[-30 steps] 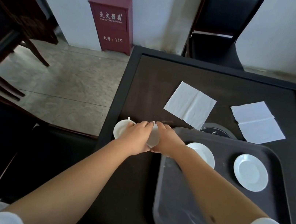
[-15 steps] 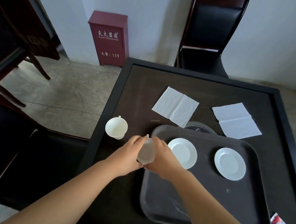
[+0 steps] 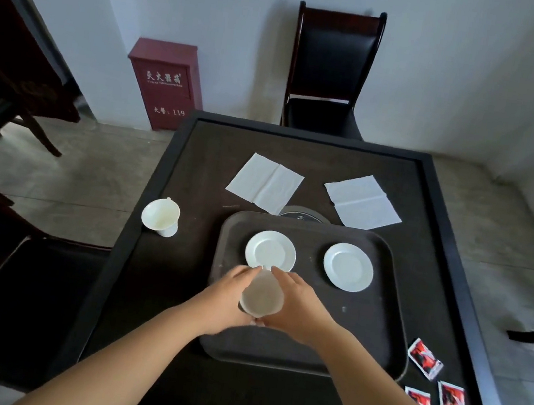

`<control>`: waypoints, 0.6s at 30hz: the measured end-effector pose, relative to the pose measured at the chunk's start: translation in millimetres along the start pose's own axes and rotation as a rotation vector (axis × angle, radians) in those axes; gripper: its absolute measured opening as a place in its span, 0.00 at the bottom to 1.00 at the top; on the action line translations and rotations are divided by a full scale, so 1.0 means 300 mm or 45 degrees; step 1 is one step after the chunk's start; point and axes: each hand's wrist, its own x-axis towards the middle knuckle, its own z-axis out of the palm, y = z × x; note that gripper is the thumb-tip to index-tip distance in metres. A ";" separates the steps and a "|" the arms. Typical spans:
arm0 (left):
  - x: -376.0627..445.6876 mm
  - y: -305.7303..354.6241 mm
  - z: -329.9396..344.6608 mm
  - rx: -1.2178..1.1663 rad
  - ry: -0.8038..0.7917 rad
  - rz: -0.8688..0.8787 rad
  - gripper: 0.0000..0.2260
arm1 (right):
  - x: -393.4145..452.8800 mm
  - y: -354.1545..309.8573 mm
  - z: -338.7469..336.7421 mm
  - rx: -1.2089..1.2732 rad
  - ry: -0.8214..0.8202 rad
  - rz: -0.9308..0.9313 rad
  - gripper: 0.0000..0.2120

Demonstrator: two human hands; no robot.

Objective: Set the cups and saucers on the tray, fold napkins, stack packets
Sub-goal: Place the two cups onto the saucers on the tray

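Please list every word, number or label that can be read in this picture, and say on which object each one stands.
"119": on the front of the red cabinet by the wall, after two white characters too blurred to read.
A row of large white characters higher on that cabinet: blurred, not readable; the small line under it also.
The red packets on the table: print unreadable.

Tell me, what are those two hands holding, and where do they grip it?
A white cup, held between the left hand and the right hand, each curled round one side of its wall, above the tray.
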 end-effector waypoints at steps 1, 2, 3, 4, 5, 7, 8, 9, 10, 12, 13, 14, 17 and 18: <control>0.005 0.023 0.019 0.003 -0.009 0.004 0.46 | -0.022 0.022 -0.015 0.012 0.002 0.014 0.52; 0.011 0.045 0.038 0.002 -0.019 0.012 0.46 | -0.042 0.045 -0.031 0.019 0.007 0.024 0.52; 0.020 0.068 0.056 -0.006 -0.031 0.024 0.46 | -0.059 0.069 -0.046 0.019 0.014 0.027 0.51; 0.030 0.091 0.072 -0.019 -0.044 0.038 0.46 | -0.074 0.091 -0.062 0.016 0.024 0.028 0.50; 0.041 0.114 0.085 -0.031 -0.056 0.053 0.46 | -0.088 0.114 -0.078 0.010 0.033 0.033 0.49; 0.069 0.163 0.112 -0.038 -0.066 0.075 0.46 | -0.108 0.158 -0.113 0.003 0.050 0.056 0.49; 0.085 0.189 0.126 -0.039 -0.066 0.082 0.46 | -0.116 0.181 -0.130 0.005 0.061 0.070 0.49; 0.101 0.214 0.139 -0.043 -0.066 0.085 0.46 | -0.121 0.204 -0.148 0.006 0.072 0.083 0.49; 0.119 0.238 0.153 -0.053 -0.065 0.086 0.45 | -0.125 0.227 -0.166 0.008 0.083 0.095 0.49; 0.160 0.282 0.179 -0.070 -0.059 0.090 0.45 | -0.128 0.276 -0.202 0.014 0.111 0.109 0.48; 0.183 0.301 0.191 -0.073 -0.050 0.095 0.44 | -0.127 0.300 -0.220 0.016 0.124 0.118 0.48; 0.208 0.319 0.203 -0.078 -0.041 0.100 0.43 | -0.123 0.325 -0.239 0.015 0.131 0.126 0.49; 0.283 0.358 0.234 -0.099 -0.024 0.100 0.40 | -0.096 0.389 -0.288 0.013 0.131 0.151 0.50; 0.307 0.366 0.244 -0.105 -0.018 0.096 0.39 | -0.080 0.409 -0.302 0.017 0.121 0.161 0.50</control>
